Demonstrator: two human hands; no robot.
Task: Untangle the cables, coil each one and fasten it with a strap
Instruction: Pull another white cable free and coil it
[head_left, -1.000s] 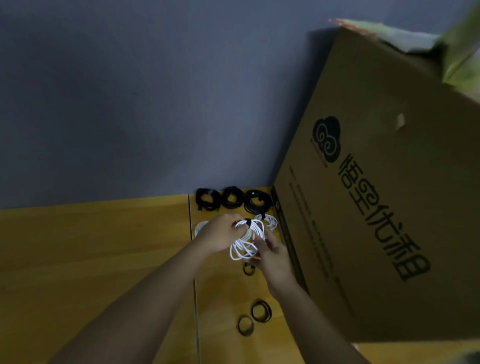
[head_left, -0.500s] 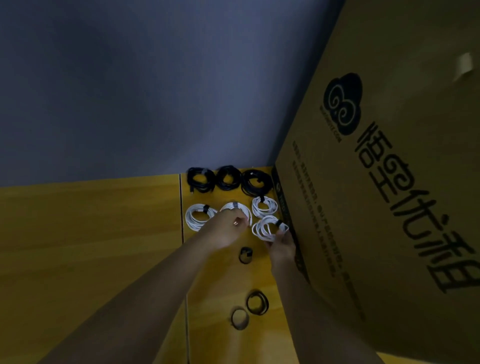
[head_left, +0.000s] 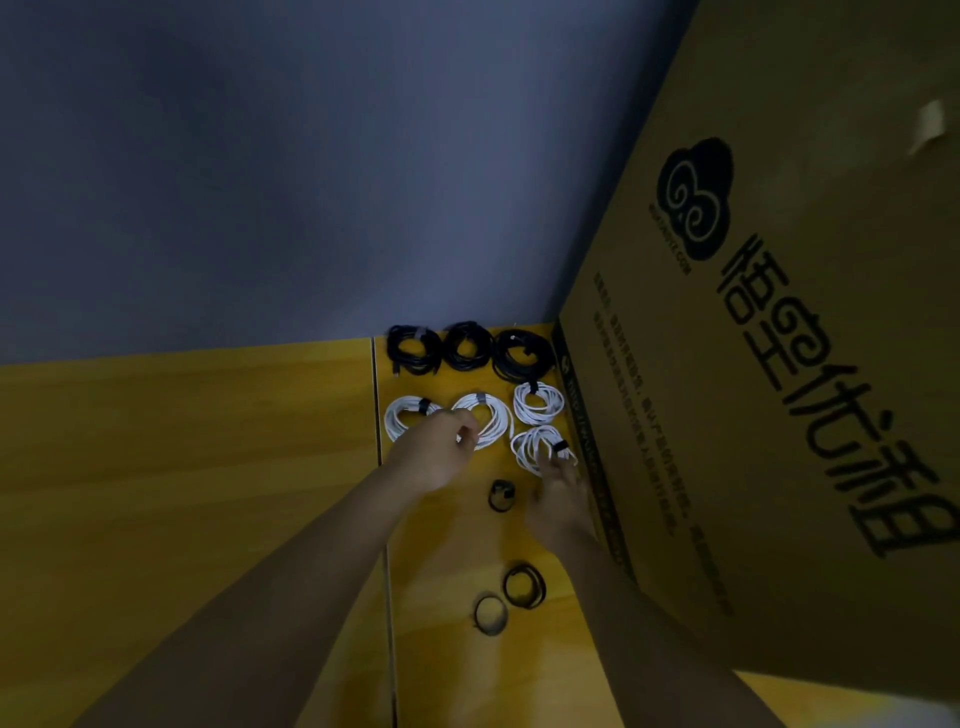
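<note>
A large cardboard box (head_left: 779, 364) fills the 3 o'clock side of the yellow table (head_left: 182, 493). At 12 o'clock lie three black coils (head_left: 467, 351), then four strapped white coils (head_left: 537, 402). The right hand (head_left: 558, 501) touches the nearest white coil (head_left: 535, 449) with relaxed fingers. The left hand (head_left: 441, 452) hovers loosely curled, holding nothing. Spare straps (head_left: 523, 586) lie at 6 o'clock.
</note>
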